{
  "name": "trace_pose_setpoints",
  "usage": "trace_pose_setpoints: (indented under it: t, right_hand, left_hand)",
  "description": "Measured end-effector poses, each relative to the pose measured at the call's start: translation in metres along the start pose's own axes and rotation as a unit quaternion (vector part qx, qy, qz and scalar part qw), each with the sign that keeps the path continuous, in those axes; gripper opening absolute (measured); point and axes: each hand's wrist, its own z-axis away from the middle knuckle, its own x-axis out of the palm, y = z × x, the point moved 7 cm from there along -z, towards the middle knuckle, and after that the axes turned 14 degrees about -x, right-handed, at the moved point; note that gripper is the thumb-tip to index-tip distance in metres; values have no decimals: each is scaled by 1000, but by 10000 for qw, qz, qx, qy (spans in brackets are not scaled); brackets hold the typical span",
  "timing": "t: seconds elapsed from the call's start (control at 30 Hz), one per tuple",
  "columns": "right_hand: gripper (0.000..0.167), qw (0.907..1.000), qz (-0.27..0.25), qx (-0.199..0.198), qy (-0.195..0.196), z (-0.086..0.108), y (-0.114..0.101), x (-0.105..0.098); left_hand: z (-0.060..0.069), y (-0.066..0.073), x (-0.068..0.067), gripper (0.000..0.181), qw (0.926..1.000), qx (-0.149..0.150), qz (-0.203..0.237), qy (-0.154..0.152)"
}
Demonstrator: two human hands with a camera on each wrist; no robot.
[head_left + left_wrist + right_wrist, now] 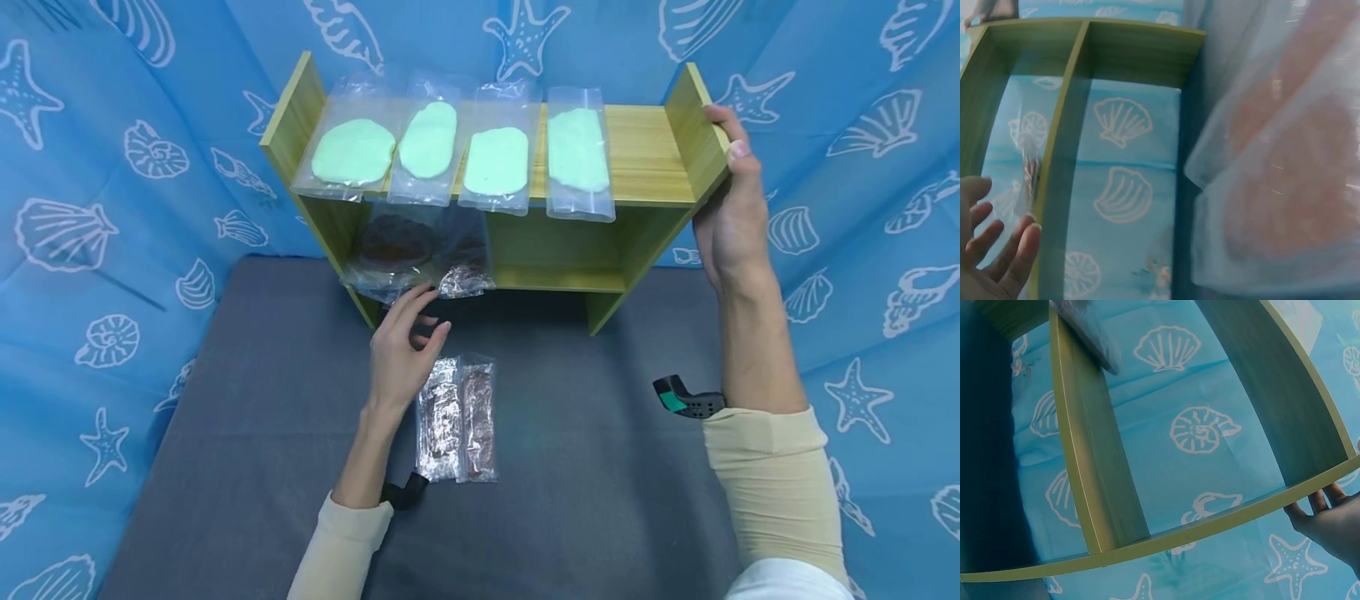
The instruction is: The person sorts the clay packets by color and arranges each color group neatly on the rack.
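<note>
My left hand (405, 346) is at the front edge of the lower shelf, fingers loosely spread. Its fingertips are at the lower edge of two clear bags (397, 242) with dark brown contents; whether they touch is unclear. In the left wrist view the fingers (1019, 256) hold nothing, and a bag (1027, 181) stands just beyond them. My right hand (731, 200) holds the right side panel of the wooden shelf (652, 200) near its top. In the right wrist view its fingers (1316, 501) bend against the panel's edge.
Several clear bags with flat pale green pieces (498, 162) lean along the upper shelf. Two shiny bags with brown strips (477, 417) lie on the grey tabletop (570, 467) before the shelf. A blue shell-patterned curtain (112, 208) hangs behind and at both sides.
</note>
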Motion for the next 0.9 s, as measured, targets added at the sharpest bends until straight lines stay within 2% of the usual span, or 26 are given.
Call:
trace_pose_setpoints:
  t: [0.23,0.4,0.63,0.9]
  right_hand:
    - [47,9996,27,186,227,1,0,-5]
    - [52,9994,160,250,202,3,-1,-7]
    - [49,9996,113,211,154,2,0,-4]
    - [48,9998,88,117,105,1,0,-1]
  left_hand:
    - [25,-14,-8,44,9986,76,453,-271]
    - [40,-23,-11,44,9976,76,585,-361]
    - [62,-46,-13,45,9967,-426,454,-517]
    - [82,-69,-15,43,9899,-1059,396,-860]
